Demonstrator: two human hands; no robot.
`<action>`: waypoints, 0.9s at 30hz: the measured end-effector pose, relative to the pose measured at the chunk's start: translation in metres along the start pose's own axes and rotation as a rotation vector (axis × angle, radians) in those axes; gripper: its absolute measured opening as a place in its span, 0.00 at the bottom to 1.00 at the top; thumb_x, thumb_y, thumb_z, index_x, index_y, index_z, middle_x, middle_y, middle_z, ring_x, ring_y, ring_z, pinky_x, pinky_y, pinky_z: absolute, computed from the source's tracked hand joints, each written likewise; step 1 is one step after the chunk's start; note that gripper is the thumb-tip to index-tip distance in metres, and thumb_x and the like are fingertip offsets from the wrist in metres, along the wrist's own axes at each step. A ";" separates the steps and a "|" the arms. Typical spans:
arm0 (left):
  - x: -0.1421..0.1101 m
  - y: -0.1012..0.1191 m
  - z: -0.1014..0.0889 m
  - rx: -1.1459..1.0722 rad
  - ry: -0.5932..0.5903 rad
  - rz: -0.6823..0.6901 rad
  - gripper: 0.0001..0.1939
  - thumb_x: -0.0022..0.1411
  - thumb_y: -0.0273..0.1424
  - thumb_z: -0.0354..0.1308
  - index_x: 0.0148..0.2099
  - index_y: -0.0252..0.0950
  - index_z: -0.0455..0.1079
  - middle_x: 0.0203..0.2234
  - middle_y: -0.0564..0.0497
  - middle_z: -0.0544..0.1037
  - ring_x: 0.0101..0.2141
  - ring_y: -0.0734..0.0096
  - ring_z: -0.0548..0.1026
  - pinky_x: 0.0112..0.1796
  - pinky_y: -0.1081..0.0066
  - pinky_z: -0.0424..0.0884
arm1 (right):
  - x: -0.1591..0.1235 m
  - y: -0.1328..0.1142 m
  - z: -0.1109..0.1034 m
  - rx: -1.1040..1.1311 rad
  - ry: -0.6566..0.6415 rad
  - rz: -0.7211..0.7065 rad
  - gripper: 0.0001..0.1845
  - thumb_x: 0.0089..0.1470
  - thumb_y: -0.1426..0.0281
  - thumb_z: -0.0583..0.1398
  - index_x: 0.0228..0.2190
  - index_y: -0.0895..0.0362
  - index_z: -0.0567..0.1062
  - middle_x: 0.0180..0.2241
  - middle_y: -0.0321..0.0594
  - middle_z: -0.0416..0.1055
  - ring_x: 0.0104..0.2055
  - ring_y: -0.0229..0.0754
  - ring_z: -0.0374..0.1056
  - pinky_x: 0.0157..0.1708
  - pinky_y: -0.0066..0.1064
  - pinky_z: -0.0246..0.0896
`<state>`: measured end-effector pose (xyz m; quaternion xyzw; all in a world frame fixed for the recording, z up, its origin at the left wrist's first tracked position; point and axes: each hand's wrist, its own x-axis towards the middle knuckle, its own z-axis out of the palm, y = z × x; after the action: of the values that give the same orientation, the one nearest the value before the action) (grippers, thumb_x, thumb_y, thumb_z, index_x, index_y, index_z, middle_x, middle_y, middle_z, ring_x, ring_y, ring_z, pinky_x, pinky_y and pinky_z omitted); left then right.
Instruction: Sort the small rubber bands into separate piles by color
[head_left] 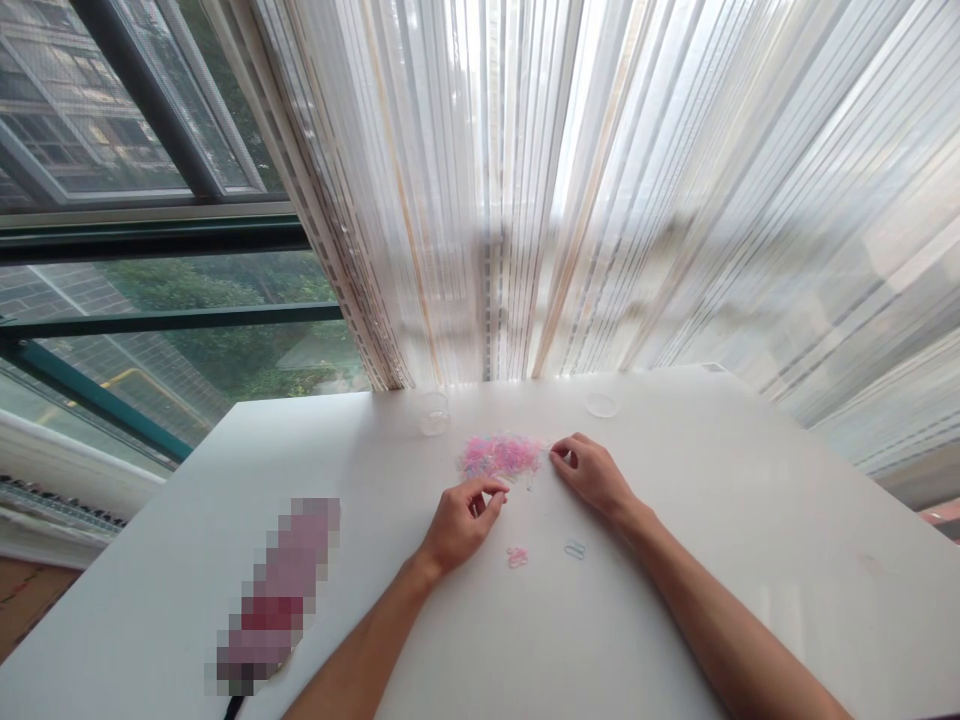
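Observation:
A pile of small thin plastic-looking loops (500, 456), mostly pink with some pale blue and clear ones, lies on the white table. At its lower edge is my left hand (463, 520), thumb and forefinger pinched together; what sits between the tips is too small to make out. My right hand (592, 474) is beside the pile's right edge, its fingertips also closed in a pinch, with their contents unclear. Nearer me, a small group of pink loops (517, 557) lies apart from a small group of blue loops (575, 549).
Behind the pile stands a clear round container (434, 414), and a clear round lid (602, 405) lies to its right. A blurred-out pinkish object (281, 590) with a black cord is at the left. Striped curtains (510, 200) hang along the table's far edge, beside an open window (172, 310).

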<state>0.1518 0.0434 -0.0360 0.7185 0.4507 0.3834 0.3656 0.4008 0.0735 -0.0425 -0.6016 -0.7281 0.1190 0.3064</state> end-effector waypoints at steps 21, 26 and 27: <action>-0.002 0.002 0.001 -0.003 -0.023 -0.019 0.12 0.62 0.37 0.59 0.43 0.36 0.78 0.31 0.50 0.81 0.20 0.78 0.65 0.23 0.77 0.64 | -0.028 -0.032 -0.011 0.246 -0.141 -0.145 0.08 0.59 0.68 0.58 0.31 0.55 0.77 0.29 0.37 0.73 0.28 0.37 0.68 0.30 0.27 0.63; -0.004 0.002 0.002 -0.054 -0.086 -0.007 0.13 0.61 0.38 0.61 0.44 0.37 0.78 0.31 0.50 0.81 0.21 0.78 0.64 0.22 0.77 0.63 | -0.034 -0.049 -0.009 0.304 -0.235 -0.194 0.07 0.59 0.68 0.58 0.32 0.54 0.77 0.28 0.36 0.75 0.28 0.36 0.68 0.30 0.26 0.62; -0.004 0.001 0.002 -0.048 -0.090 -0.005 0.13 0.61 0.39 0.61 0.43 0.37 0.79 0.30 0.50 0.81 0.21 0.78 0.64 0.22 0.78 0.62 | -0.035 -0.051 -0.009 0.302 -0.243 -0.196 0.07 0.59 0.68 0.58 0.32 0.54 0.77 0.28 0.36 0.75 0.28 0.36 0.68 0.30 0.26 0.62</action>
<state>0.1531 0.0391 -0.0368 0.7249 0.4263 0.3606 0.4034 0.3679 0.0258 -0.0184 -0.4563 -0.7885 0.2682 0.3133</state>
